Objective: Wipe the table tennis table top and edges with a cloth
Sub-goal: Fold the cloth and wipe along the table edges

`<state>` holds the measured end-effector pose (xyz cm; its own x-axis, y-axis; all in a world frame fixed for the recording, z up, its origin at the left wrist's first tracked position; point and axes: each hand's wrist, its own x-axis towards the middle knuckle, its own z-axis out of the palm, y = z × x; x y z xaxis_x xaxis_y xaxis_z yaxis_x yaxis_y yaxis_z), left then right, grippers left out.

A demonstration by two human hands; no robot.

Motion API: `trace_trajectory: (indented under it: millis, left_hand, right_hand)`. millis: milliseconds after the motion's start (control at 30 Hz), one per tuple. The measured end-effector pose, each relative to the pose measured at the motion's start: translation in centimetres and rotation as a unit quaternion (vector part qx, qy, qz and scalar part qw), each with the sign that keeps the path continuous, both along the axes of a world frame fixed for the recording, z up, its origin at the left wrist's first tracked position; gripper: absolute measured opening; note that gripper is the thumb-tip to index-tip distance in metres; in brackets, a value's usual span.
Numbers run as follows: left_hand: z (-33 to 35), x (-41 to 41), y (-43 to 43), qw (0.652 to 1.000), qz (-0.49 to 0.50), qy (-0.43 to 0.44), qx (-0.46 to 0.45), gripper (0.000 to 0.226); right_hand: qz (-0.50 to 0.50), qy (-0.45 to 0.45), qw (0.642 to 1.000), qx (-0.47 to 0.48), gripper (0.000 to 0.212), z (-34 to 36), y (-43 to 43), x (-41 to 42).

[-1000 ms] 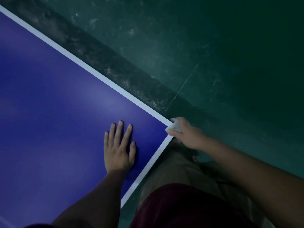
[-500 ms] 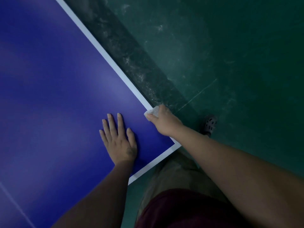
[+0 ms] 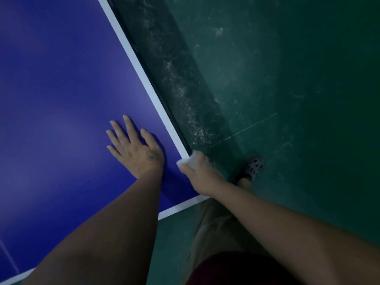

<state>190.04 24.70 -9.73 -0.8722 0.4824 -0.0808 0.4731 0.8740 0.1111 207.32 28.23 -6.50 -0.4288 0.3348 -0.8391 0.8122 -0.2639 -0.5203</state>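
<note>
The blue table tennis table (image 3: 61,99) fills the left of the view, with a white border line along its right side edge (image 3: 144,79) and its near end. My left hand (image 3: 137,149) lies flat on the blue top near the corner, fingers spread, holding nothing. My right hand (image 3: 202,174) is closed on a small white cloth (image 3: 189,161) and presses it against the table's right side edge, just up from the near corner. The corner itself is hidden under my right wrist.
Dark green floor (image 3: 287,79) lies to the right of the table, with a scuffed, dusty strip along the table's side. My right foot in a perforated shoe (image 3: 254,166) stands on the floor beside the corner. My legs are below the near end.
My right hand with the cloth slid from the corner up the side edge, then came back toward the corner. The view swung right. My left hand stays flat on the top.
</note>
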Motion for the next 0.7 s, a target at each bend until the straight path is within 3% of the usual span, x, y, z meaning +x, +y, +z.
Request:
trace_trajectory:
  millis: [100,233,367,533,600,700]
  left_hand:
    - [0.1,0.1,0.1,1.000,0.005,-0.001,0.003,0.062]
    - [0.1,0.1,0.1,1.000,0.003,0.001,0.005,0.062]
    - [0.2,0.2,0.0,1.000,0.000,0.007,0.009,0.062]
    - [0.0,0.1,0.2,1.000,0.002,0.008,0.006,0.062]
    - [0.0,0.2,0.2,1.000,0.002,0.013,0.010,0.061]
    - [0.2,0.4,0.3,1.000,0.001,0.015,0.020,0.061]
  right_hand:
    - [-0.019,0.020,0.999,0.047,0.058,-0.9,3.3,-4.0]
    - [-0.024,0.023,0.999,0.037,0.067,-2.1,5.8,-6.8]
    - [0.001,0.049,0.999,0.012,0.080,-1.5,3.6,-3.2]
    - [0.018,0.013,0.999,-0.028,0.079,-1.0,0.6,0.3]
    - [0.040,-0.004,0.999,-0.017,0.071,-1.5,1.0,-0.4]
    - [0.050,0.031,0.998,-0.013,0.035,-3.1,3.4,-3.3]
